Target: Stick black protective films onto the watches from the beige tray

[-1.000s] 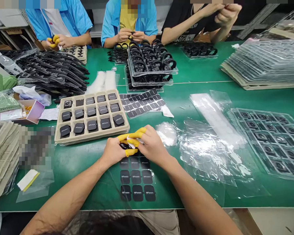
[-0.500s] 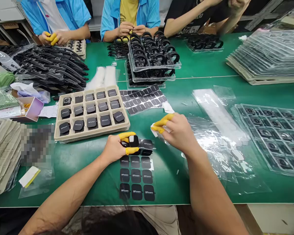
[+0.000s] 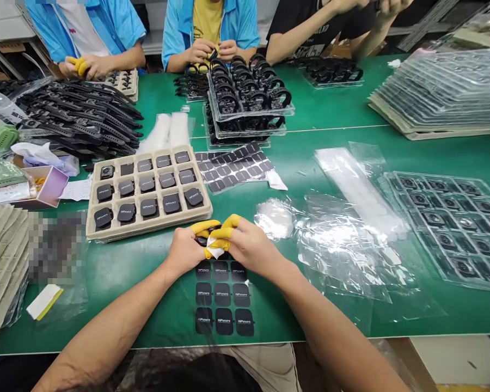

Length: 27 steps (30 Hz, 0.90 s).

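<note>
My left hand point(image 3: 184, 247), with yellow finger cots, is closed round a black smartwatch body point(image 3: 202, 240), which is mostly hidden by the fingers. My right hand point(image 3: 245, 244), also in yellow finger cots, pinches a small white cloth point(image 3: 216, 250) against the watch. Below both hands lies a clear sheet of square black HiFuture film stickers point(image 3: 222, 294) in rows. Just beyond my left hand stands a beige tray point(image 3: 155, 224), its compartments holding watch bodies, most covered with black labelled films.
Crumpled clear plastic films point(image 3: 343, 245) lie to the right, beside a clear tray of watch bodies point(image 3: 449, 204). Black watch straps point(image 3: 81, 117) are heaped at the left. Stacked trays of banded watches point(image 3: 249, 100) stand ahead. Several co-workers sit across the table.
My right hand has moved left with the white cloth and now meets my left hand at the watch. A clear film lies where the right hand was. The view has shifted slightly.
</note>
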### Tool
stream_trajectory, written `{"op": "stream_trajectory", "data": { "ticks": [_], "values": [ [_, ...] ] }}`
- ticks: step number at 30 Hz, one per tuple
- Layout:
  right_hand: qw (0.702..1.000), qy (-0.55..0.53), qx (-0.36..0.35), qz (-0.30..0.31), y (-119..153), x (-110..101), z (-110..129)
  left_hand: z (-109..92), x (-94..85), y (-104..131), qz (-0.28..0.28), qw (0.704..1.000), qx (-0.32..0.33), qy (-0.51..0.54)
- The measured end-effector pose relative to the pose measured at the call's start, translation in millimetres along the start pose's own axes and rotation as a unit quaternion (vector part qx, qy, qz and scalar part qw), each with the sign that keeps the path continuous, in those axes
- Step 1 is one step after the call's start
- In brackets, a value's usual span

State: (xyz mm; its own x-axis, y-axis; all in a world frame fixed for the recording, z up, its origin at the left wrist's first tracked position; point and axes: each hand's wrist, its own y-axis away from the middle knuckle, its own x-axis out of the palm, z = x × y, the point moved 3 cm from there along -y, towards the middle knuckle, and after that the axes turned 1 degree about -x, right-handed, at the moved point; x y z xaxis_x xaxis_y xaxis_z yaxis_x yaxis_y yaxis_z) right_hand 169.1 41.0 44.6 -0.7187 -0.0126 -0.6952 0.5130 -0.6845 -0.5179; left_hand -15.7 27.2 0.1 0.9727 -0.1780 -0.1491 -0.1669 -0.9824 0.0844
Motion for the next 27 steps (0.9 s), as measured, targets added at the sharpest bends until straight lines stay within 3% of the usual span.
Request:
{"op": "stream_trajectory", "data": {
  "ticks": [2, 5, 7, 11, 13, 16, 18, 22, 24, 27],
  "values": [
    [0.999, 0.035, 0.002, 0.006, -0.1, 3.0, -2.8, -1.6, 0.7, 0.4, 0.001, 1.000, -0.003, 0.013],
    [0.992, 0.094, 0.047, -0.067, 0.1, -9.1, -11.3, -1.6, 1.6, 0.8, -0.004, 0.999, -0.034, 0.041],
    [0.992, 0.071, 0.054, -0.089, 0.3, -13.5, -10.5, -0.2, 1.7, 0.6, -0.007, 0.998, -0.038, 0.044],
    [1.000, -0.021, -0.002, 0.021, 0.0, -4.3, -2.0, 1.6, 0.4, -0.7, -0.006, 0.999, -0.005, 0.043],
    [0.999, 0.010, -0.002, 0.036, 0.6, -8.4, -6.0, 1.5, -0.1, -1.2, -0.005, 0.998, -0.012, 0.053],
    [0.994, 0.087, 0.039, -0.054, 1.1, -27.5, -13.2, 1.0, 0.1, -1.3, -0.007, 0.997, -0.040, 0.068],
    [0.992, 0.064, 0.044, -0.098, 0.1, -31.8, -7.7, 1.1, 0.1, -1.4, -0.011, 0.997, -0.042, 0.068],
    [0.999, -0.019, 0.014, -0.046, -4.4, -3.7, 13.6, 3.7, 0.3, -1.7, -0.007, 0.998, -0.017, 0.066],
    [1.000, 0.015, 0.017, -0.019, -4.8, 9.5, 13.0, 4.1, 0.4, -1.6, -0.007, 0.997, -0.012, 0.073],
    [0.992, 0.099, 0.064, -0.037, -3.0, 6.4, -2.4, 2.2, 0.8, -1.3, -0.012, 0.996, -0.030, 0.081]
  ]
}}
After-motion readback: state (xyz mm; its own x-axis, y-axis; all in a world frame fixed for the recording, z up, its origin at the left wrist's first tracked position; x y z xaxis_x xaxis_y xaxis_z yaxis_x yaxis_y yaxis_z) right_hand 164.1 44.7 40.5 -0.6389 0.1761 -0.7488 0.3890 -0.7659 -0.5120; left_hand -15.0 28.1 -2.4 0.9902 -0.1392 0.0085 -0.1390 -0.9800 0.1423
